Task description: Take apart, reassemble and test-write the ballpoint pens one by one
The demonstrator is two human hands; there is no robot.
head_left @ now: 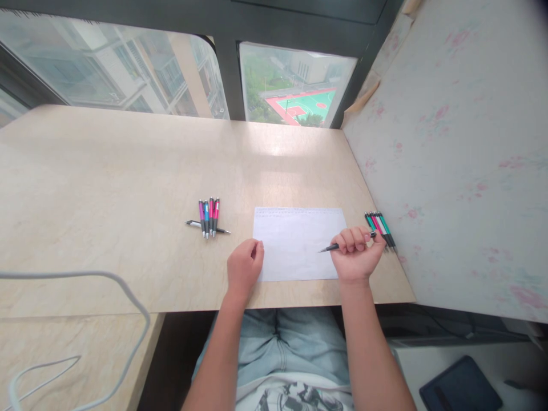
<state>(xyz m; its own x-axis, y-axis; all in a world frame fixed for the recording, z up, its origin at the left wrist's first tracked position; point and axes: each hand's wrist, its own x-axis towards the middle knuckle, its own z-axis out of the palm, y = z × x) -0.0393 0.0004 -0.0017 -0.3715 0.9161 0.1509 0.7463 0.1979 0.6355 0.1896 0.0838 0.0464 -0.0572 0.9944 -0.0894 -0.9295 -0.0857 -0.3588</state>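
My right hand [358, 254] is wrapped around a pen [333, 248], palm turned up, over the right side of a sheet of paper [295, 245]. The pen's dark pointed end juts out to the left, and my thumb lies at its other end. My fingers cover most of its barrel. Curled into a loose fist, my left hand [245, 265] rests at the paper's left edge, with nothing visible in it. Rows of small marks run along the top of the paper; the rest looks blank.
Several purple, blue and pink pens [209, 218] lie side by side left of the paper, across a black-and-silver pen [194, 224]. More green, pink and white pens [381, 227] lie by the flowered wall [462, 171]. A grey cable [85, 274] loops at the lower left.
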